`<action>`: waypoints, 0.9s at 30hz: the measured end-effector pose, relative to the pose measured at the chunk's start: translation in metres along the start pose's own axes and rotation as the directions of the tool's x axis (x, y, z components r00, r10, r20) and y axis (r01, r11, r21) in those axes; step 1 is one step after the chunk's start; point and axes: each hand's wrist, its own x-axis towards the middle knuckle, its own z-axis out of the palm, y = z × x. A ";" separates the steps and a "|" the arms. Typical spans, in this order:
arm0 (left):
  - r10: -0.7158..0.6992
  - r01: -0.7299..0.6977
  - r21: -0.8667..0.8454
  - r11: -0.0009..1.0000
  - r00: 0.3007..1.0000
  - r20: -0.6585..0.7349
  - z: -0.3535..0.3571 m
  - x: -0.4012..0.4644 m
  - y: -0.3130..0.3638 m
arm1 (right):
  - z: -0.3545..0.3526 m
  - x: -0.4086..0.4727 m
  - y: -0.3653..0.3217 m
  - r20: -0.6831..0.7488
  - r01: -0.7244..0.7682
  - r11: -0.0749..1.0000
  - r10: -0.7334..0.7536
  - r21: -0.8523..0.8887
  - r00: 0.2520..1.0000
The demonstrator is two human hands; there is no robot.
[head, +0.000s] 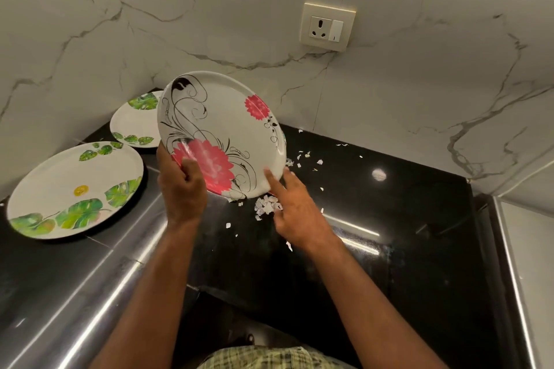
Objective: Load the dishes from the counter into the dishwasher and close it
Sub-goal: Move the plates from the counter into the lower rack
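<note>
A white plate with red flowers and black swirls [215,126] is tilted up above the black counter [389,219]. My left hand [181,186] grips its lower left rim, thumb on the red flower. My right hand [296,207] is at the plate's lower right edge, fingers apart, index finger touching the plate's face. Two white plates with green leaves lie flat on the counter to the left: a near one [75,189] carrying a small yellow bit, and a far one [135,126] partly hidden behind the held plate. The dishwasher is out of view.
White scraps [266,207] lie scattered on the counter under and to the right of the held plate. A marble wall with a socket [328,26] rises behind. A steel strip [90,293] runs along the counter's front left edge.
</note>
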 end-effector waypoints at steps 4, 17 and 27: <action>0.071 -0.071 -0.018 0.997 0.997 0.038 0.002 -0.004 0.009 | 0.016 0.000 0.003 0.020 -0.014 0.981 0.018 -0.193 1.000; 0.227 -0.231 0.026 0.972 0.968 0.109 0.002 -0.012 0.017 | 0.011 0.001 0.012 -0.080 -0.330 0.926 0.320 -0.183 0.944; 0.161 -0.158 -0.041 0.987 0.983 0.090 0.015 -0.014 0.010 | -0.002 -0.006 0.010 -0.120 -0.276 0.958 0.266 -0.074 0.957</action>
